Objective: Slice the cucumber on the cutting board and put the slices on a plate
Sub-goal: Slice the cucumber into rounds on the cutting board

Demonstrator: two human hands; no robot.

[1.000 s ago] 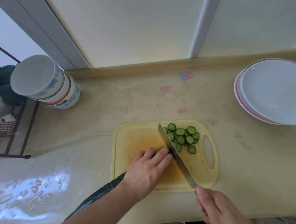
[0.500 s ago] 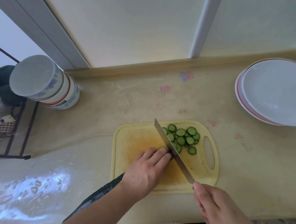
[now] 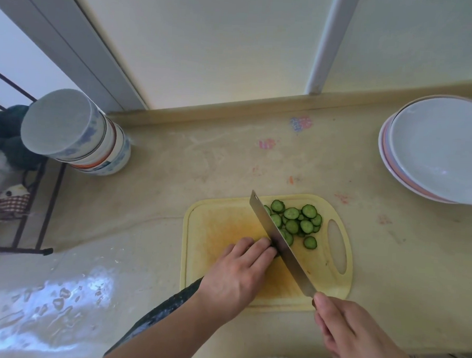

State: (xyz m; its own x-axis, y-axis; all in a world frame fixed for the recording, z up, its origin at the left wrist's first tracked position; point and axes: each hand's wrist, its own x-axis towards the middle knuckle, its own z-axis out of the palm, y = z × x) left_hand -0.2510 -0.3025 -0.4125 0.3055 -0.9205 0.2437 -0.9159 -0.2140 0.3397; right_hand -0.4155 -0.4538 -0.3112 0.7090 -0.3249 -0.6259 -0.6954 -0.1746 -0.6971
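Mid-slicing: left hand (image 3: 233, 280) pins cucumber (image 3: 162, 313), right hand (image 3: 357, 341) grips knife (image 3: 278, 242).
Next cut seemingly needs fingertips clear; plate (image 3: 410, 177) waits at two o'clock.

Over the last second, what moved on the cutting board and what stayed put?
The knife in the right hand lifted its tip, then came back down beside the left hand's fingertips. The left hand kept holding the cucumber. The slices, board and plates stayed put.
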